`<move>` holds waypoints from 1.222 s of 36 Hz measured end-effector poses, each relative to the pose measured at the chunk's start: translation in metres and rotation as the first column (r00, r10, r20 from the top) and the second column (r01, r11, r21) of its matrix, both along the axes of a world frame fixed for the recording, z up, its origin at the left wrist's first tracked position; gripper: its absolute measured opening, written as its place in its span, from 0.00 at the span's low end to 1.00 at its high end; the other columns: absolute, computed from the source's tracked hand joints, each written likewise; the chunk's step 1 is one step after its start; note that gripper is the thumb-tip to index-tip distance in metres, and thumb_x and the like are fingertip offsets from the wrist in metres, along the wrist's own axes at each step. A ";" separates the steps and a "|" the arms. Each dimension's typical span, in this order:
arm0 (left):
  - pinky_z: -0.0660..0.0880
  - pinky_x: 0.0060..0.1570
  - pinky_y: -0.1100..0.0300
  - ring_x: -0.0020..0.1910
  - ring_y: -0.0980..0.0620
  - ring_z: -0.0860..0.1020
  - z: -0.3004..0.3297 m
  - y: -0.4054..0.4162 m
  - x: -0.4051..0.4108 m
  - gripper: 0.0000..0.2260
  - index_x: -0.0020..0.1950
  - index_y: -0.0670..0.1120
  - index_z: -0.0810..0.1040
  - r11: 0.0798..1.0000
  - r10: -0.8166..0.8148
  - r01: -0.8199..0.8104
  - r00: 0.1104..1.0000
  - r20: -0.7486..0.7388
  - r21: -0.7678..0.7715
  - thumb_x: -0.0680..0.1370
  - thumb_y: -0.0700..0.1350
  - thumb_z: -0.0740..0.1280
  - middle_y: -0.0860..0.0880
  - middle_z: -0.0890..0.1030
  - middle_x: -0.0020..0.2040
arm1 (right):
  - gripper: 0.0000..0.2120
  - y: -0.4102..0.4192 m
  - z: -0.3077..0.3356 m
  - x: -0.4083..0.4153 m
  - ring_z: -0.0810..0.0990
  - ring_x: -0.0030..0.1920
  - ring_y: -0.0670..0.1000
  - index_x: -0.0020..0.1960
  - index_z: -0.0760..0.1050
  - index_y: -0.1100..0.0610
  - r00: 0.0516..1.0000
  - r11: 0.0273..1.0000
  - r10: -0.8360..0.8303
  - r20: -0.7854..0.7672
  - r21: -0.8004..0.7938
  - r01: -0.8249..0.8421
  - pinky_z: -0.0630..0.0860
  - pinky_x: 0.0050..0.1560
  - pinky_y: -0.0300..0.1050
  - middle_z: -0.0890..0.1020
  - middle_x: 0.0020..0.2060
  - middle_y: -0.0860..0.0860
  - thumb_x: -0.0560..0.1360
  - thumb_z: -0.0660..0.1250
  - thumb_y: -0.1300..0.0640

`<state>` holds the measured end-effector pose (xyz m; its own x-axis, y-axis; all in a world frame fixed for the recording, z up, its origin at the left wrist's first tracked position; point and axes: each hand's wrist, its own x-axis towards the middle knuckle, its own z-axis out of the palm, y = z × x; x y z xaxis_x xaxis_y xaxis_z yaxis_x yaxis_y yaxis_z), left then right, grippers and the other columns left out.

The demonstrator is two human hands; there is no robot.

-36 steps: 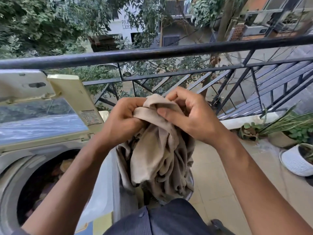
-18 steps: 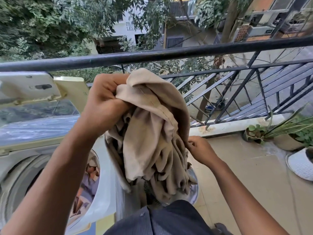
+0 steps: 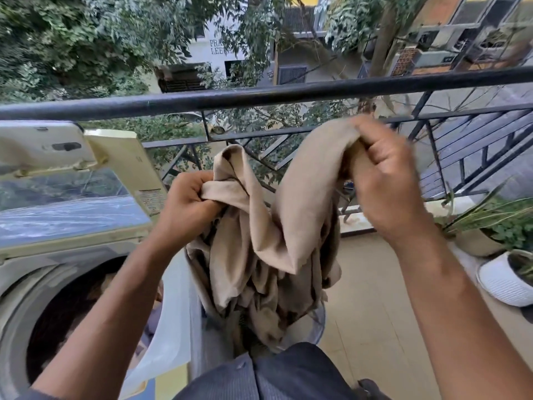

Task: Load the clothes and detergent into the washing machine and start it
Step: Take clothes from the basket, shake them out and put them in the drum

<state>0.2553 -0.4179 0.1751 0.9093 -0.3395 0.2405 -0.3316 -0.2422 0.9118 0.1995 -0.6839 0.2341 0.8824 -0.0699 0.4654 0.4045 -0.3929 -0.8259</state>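
A beige garment point(image 3: 268, 235) hangs crumpled between both my hands, in front of my chest. My left hand point(image 3: 184, 207) grips one bunched edge of it at the left. My right hand point(image 3: 383, 183) holds another fold higher up at the right. The cloth's lower end trails down into a round bucket point(image 3: 315, 327) on the floor. To the left stands the top-loading washing machine point(image 3: 26, 272), its lid point(image 3: 57, 180) raised. Clothes lie dark inside its drum point(image 3: 75, 307), partly hidden by my left forearm.
A black metal balcony railing point(image 3: 259, 96) runs across just beyond my hands. Potted plants point(image 3: 490, 229) and a white ribbed pot point(image 3: 501, 281) stand on the tiled floor at the right. Trees and buildings lie beyond the railing.
My left hand has dropped from up high to chest level with the garment. My right hand has come up from the lower cloth and taken a fold at the upper right, spreading it.
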 end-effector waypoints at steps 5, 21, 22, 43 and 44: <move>0.74 0.31 0.67 0.31 0.65 0.80 0.003 0.003 -0.006 0.24 0.37 0.58 0.85 0.998 -0.038 0.038 0.999 0.002 -0.056 0.70 0.29 0.62 0.59 0.83 0.31 | 0.10 0.002 -0.039 0.000 0.82 0.36 0.55 0.40 0.73 0.53 0.897 0.914 -0.108 -0.429 -0.397 -0.080 0.80 0.42 0.61 0.80 0.32 0.51 0.79 0.60 0.58; 0.75 0.37 0.51 0.39 0.46 0.78 -0.013 -0.034 -0.019 0.08 0.45 0.31 0.80 0.981 -0.147 0.112 0.961 -0.234 -0.155 0.74 0.36 0.65 0.33 0.81 0.38 | 0.13 0.044 -0.009 0.008 0.75 0.40 0.50 0.43 0.76 0.58 0.963 0.979 0.194 -0.187 -0.032 -0.203 0.73 0.45 0.56 0.78 0.38 0.54 0.85 0.61 0.60; 0.75 0.37 0.53 0.39 0.47 0.78 -0.013 -0.036 -0.020 0.07 0.45 0.32 0.80 0.980 -0.155 0.120 0.960 -0.233 -0.156 0.75 0.35 0.65 0.37 0.82 0.38 | 0.12 0.045 -0.012 0.008 0.75 0.40 0.50 0.44 0.77 0.60 0.958 0.978 0.201 -0.206 -0.015 -0.209 0.74 0.44 0.57 0.79 0.38 0.56 0.85 0.62 0.59; 0.78 0.35 0.62 0.35 0.57 0.80 0.021 -0.022 -0.003 0.16 0.40 0.52 0.84 0.928 -0.028 0.002 0.998 -0.064 -0.371 0.78 0.33 0.64 0.54 0.83 0.36 | 0.10 0.002 -0.214 -0.023 0.83 0.53 0.60 0.54 0.82 0.49 0.628 0.766 -0.274 -0.728 -0.560 -0.315 0.81 0.48 0.53 0.84 0.53 0.53 0.75 0.68 0.49; 0.77 0.35 0.62 0.36 0.57 0.80 0.022 -0.020 -0.003 0.16 0.40 0.51 0.84 0.931 -0.028 0.007 0.998 -0.052 -0.366 0.78 0.33 0.64 0.53 0.84 0.37 | 0.10 0.002 -0.219 -0.024 0.82 0.53 0.61 0.53 0.82 0.48 0.639 0.740 -0.313 -0.703 -0.602 -0.299 0.80 0.46 0.50 0.84 0.53 0.53 0.77 0.65 0.48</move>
<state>0.2525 -0.4379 0.1972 0.9193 -0.2538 0.3007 -0.2796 0.1166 0.9530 0.1757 -0.6821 0.0147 0.9143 -0.0514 -0.4018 -0.2097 -0.9087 -0.3609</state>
